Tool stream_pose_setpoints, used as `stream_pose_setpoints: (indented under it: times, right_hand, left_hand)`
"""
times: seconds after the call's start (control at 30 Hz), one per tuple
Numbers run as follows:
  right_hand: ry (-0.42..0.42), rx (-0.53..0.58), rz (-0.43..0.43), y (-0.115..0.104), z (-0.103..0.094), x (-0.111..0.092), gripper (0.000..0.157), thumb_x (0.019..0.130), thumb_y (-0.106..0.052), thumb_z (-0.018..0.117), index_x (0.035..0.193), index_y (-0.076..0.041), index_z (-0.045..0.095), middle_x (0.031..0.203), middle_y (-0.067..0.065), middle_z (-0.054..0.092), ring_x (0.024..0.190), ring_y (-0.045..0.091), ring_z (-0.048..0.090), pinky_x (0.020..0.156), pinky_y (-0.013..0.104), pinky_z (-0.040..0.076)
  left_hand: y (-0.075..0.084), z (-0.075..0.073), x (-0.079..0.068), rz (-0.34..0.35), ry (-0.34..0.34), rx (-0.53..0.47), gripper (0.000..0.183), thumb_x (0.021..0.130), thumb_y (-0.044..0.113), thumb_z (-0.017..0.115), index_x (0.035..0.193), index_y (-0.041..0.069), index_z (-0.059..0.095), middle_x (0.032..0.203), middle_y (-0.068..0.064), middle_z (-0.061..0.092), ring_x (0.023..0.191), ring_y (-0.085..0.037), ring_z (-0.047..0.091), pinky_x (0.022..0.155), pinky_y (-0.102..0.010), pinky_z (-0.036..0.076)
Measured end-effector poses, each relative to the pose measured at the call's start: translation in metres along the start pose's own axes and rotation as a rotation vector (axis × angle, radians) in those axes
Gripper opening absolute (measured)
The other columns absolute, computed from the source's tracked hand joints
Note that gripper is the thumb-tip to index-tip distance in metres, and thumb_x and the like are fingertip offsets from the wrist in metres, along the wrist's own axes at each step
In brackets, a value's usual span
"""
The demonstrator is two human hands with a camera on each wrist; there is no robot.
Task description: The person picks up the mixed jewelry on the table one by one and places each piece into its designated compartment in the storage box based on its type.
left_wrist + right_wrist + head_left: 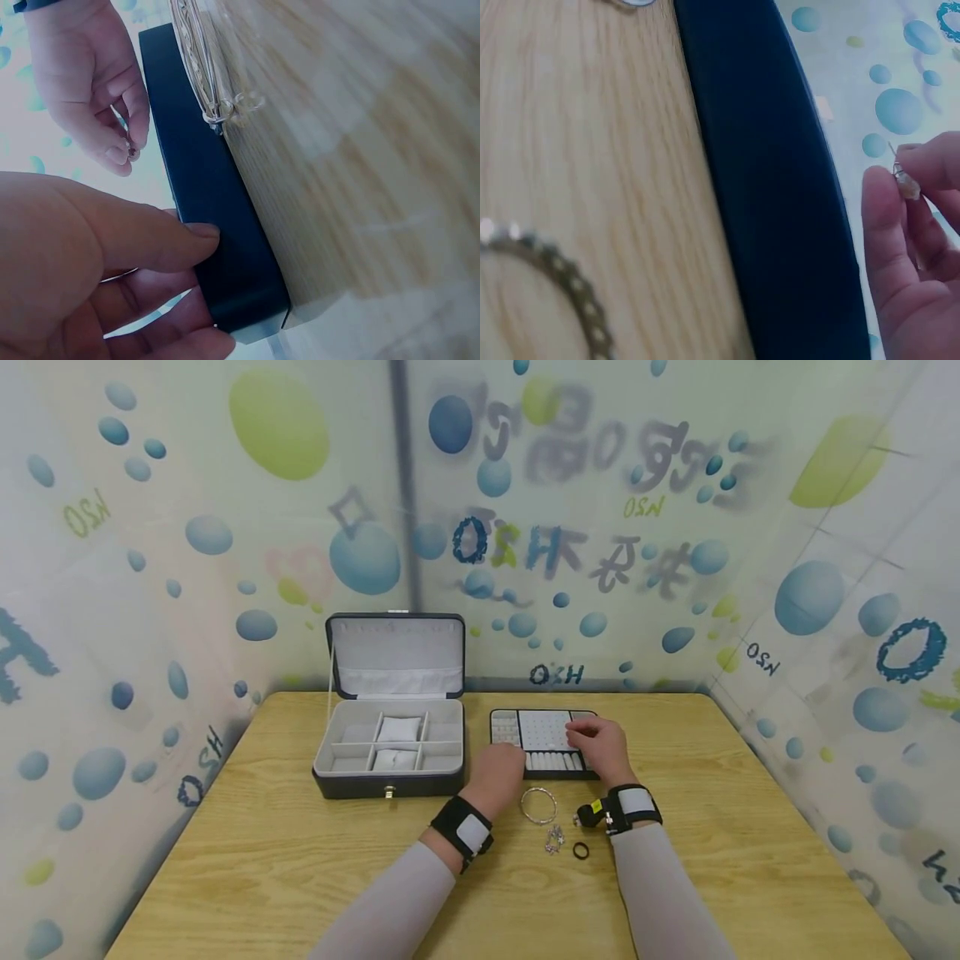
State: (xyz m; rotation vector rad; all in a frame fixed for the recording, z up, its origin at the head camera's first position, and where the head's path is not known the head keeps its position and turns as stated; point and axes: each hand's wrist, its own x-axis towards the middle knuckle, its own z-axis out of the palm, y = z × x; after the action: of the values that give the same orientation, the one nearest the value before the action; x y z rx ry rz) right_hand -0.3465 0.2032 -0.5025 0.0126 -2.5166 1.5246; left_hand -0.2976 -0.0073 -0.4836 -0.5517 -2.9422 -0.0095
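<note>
A dark-edged jewelry tray (555, 774) lies on the table, with a white dotted panel and ring rolls. My left hand (497, 774) grips its front left corner; in the left wrist view the thumb (176, 238) lies on the dark side wall. Over the tray's right part is my right hand (606, 750), pinching a small earring (907, 184) with a thin post between thumb and finger. In front of the tray lie a bracelet (539, 806), a small heap of silvery jewelry (554, 840) and a black ring (581, 851).
To the left stands an open jewelry box (348, 785), its lid (397, 647) raised, with two white cushions (400, 729) among its compartments. A patterned curtain (525, 643) hangs behind the wooden table (300, 868).
</note>
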Motion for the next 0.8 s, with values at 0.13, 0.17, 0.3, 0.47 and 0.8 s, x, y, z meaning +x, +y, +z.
stream_pose_setpoints:
  times: [0.13,0.17,0.3,0.47,0.8]
  right_hand:
    - [-0.002,-0.103,-0.009,0.0007,-0.0016,0.0004,0.019,0.098,-0.017,0.074,0.111,-0.006,0.082,0.111,0.016,0.077,0.099,0.027,0.072,0.089,0.039,0.058]
    - [-0.004,-0.116,-0.011,0.0008,-0.0020,0.0004,0.018,0.097,-0.017,0.075,0.111,-0.007,0.082,0.111,0.015,0.077,0.101,0.029,0.071,0.091,0.043,0.058]
    - [-0.015,-0.159,-0.026,0.0004,-0.0035,0.0004,0.015,0.096,-0.016,0.076,0.108,-0.008,0.082,0.112,0.015,0.077,0.103,0.031,0.070,0.095,0.050,0.057]
    - [-0.023,-0.201,-0.054,-0.0008,-0.0038,0.0001,0.010,0.094,-0.014,0.077,0.102,-0.008,0.081,0.108,0.014,0.077,0.100,0.031,0.070,0.092,0.050,0.057]
    - [-0.014,-0.246,-0.061,-0.0031,0.0012,-0.0009,0.007,0.094,-0.011,0.077,0.099,-0.008,0.082,0.106,0.014,0.079,0.101,0.031,0.072,0.092,0.050,0.058]
  left_hand:
    - [0.0004,-0.0012,-0.0005,-0.001,-0.007,-0.002,0.006,0.097,0.010,0.074,0.095,0.012,0.080,0.090,-0.004,0.077,0.078,-0.017,0.072,0.056,-0.033,0.058]
    - [0.0003,-0.0010,-0.0005,-0.002,-0.007,-0.001,0.006,0.097,0.011,0.074,0.094,0.012,0.080,0.090,-0.004,0.077,0.078,-0.017,0.072,0.056,-0.034,0.058]
    - [-0.0003,0.0004,0.0004,-0.002,0.003,0.003,0.008,0.097,0.010,0.073,0.094,0.012,0.080,0.089,-0.004,0.077,0.078,-0.017,0.072,0.056,-0.034,0.058]
    - [-0.0012,0.0027,0.0012,-0.002,0.007,-0.003,0.009,0.098,0.010,0.072,0.094,0.012,0.080,0.090,-0.004,0.077,0.079,-0.018,0.072,0.057,-0.035,0.058]
    - [-0.0001,0.0050,0.0022,-0.001,-0.002,0.007,0.009,0.099,0.011,0.072,0.097,0.013,0.080,0.092,-0.003,0.077,0.081,-0.017,0.072,0.059,-0.034,0.059]
